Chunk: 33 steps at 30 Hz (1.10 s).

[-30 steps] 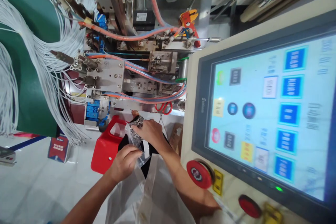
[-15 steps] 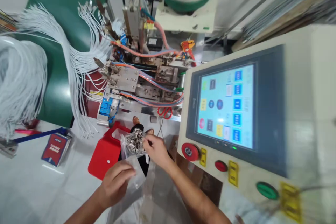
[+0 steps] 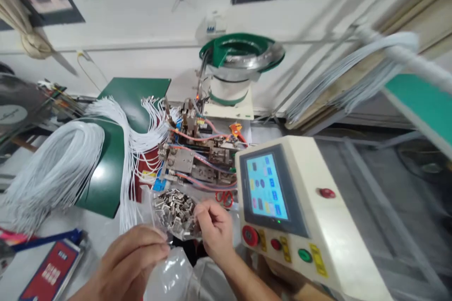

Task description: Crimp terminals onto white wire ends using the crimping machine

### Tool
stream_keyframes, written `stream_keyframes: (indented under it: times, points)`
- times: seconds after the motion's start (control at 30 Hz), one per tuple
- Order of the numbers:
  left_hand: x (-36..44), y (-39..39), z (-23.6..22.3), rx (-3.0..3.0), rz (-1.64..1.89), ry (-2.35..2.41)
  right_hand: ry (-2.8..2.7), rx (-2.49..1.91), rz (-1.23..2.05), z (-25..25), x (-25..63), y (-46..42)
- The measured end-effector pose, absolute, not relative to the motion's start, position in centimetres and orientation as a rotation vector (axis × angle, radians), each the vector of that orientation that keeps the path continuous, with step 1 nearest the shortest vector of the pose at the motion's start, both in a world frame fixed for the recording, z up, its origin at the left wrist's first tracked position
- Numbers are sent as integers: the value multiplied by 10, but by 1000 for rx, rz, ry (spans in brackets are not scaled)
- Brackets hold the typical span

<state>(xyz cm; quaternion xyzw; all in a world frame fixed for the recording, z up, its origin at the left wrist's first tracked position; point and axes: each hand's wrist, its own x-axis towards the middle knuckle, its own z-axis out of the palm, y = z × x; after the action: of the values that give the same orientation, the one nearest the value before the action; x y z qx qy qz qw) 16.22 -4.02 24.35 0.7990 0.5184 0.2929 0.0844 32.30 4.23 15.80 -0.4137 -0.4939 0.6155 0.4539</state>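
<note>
A clear plastic bag (image 3: 176,214) filled with small silvery metal parts, seemingly connector shells, hangs between both hands. My right hand (image 3: 215,228) is closed on the bag's right side, thumb and fingers pinched together. With thumb against fingers, my left hand (image 3: 132,256) grips the bag's loose clear plastic at the lower left. Below the hands, more translucent plastic (image 3: 171,275) spreads out. Just beyond the bag stands a machine with metal blocks (image 3: 181,159) and orange and blue air tubes. Red-handled scissors (image 3: 225,198) lie right of the bag.
A control panel (image 3: 303,183) with a lit screen stands to the right. Behind the machine is a green-rimmed bowl feeder (image 3: 243,54). Bundled white cables (image 3: 60,164) lie on the green board (image 3: 106,193) at left. A red and blue box (image 3: 51,270) sits lower left.
The view has tilted up, bringing the wall and bowl feeder into sight. The bag of metal parts is now raised nearer the camera, both hands still on it.
</note>
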Motion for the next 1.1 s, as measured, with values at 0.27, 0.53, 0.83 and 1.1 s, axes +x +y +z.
stream_keyframes:
  times: [0.27, 0.53, 0.83, 1.1]
  points:
    - [123, 111, 311, 2508, 1178, 1295, -851, -960, 1301, 218, 278, 145]
    - [122, 268, 347, 2278, 1467, 1233, -712, -956, 1094, 283, 269, 283]
    - [161, 431, 336, 1810, 1562, 1341, -698, -981, 1038, 299, 289, 440]
    - [201, 557, 305, 1893, 1422, 1534, -714, -1066, 1032, 249, 317, 562]
